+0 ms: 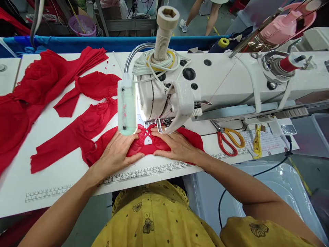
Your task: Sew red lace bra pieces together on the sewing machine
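Note:
A red lace bra piece (147, 149) with a crisscross centre lies flat under the head of a white sewing machine (154, 99). My left hand (118, 147) rests on its left part, fingers spread and partly behind the lamp. On the right part lies my right hand (174, 144), palm down with the thumb apart; its fingertips reach close to the needle area. The needle itself is hidden by the machine's guard. A lit lamp (127, 106) on a bendy metal neck hangs just above my left fingers.
Several red lace fabric pieces (77, 127) cover the left of the table (64, 178). Scissors (228, 139) with red and orange handles and a yellow tape measure (257, 142) lie to the right. A clear plastic bin (277, 192) stands below. Across the aisle, a person's legs (194, 15) show.

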### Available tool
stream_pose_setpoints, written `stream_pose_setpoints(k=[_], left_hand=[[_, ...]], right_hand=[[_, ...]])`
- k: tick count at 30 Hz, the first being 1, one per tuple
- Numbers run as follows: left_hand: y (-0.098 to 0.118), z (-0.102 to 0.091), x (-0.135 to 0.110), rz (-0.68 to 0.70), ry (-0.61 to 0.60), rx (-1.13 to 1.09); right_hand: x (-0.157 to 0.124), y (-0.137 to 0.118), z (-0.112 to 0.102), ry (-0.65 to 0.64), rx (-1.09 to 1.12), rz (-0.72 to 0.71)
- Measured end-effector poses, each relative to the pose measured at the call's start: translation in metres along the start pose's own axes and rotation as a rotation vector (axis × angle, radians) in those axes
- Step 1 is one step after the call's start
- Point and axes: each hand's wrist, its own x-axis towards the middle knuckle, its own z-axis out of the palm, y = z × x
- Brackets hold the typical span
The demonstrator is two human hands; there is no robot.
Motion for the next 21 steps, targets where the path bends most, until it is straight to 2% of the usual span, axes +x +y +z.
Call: stream_pose_setpoints(k=[10,21], left_hand=[[0.0023,-0.0014,0.0017,-0.015,0.031,-0.085],[0.0029,-0.0034,0.0003,0.034,0.030,-0.058]], right_hand=[[0.0003,0.0006,0.0011,0.014,0.003,-0.017],[0.0015,0.0038,0.0054,0.058,0.017,-0.073]])
